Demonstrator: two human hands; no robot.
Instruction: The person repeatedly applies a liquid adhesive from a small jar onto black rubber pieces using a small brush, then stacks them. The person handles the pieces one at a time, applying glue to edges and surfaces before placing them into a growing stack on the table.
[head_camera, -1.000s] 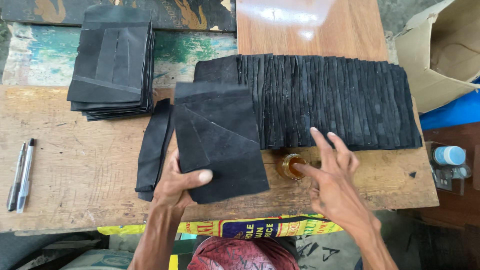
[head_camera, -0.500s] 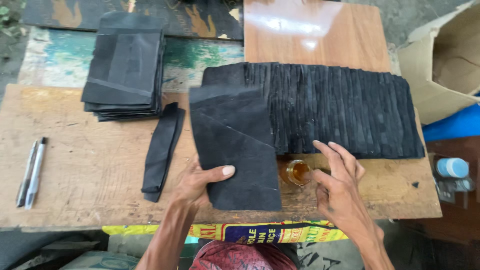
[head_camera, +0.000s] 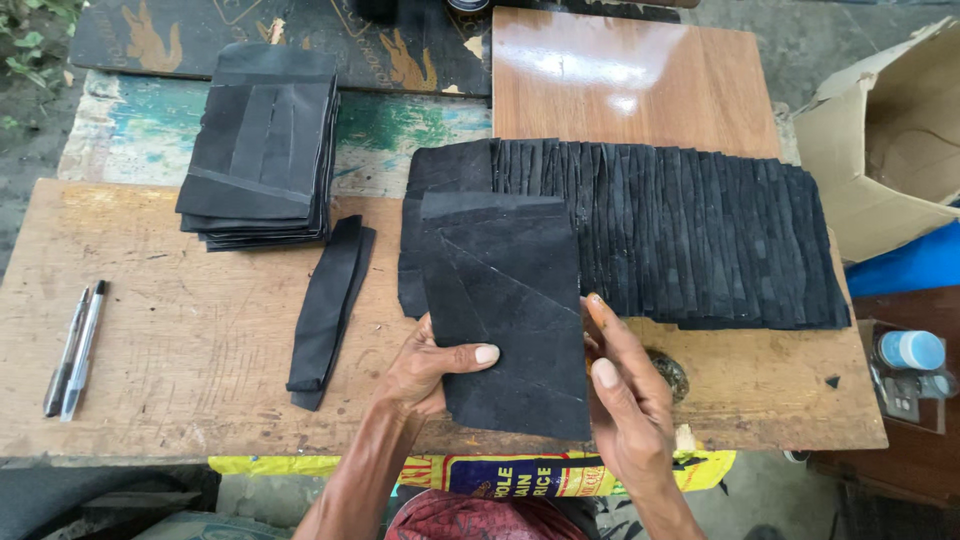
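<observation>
The left hand pinches the black piece at mid frame; the right hand is open beside it; best to keep it flat and steady.

Open wood on the left of the counter, crowded ground on the right

The worn wooden counter lies bare between the two pens at the left edge and the folded black strip of material, and a hand could pass there; the stack of black cut sheets blocks the far left, the long fanned row of black pieces fills the right half, a small round glue tin sits just beside the right hand, and the open cardboard box walls the right edge, with the glossy brown board beyond open
</observation>
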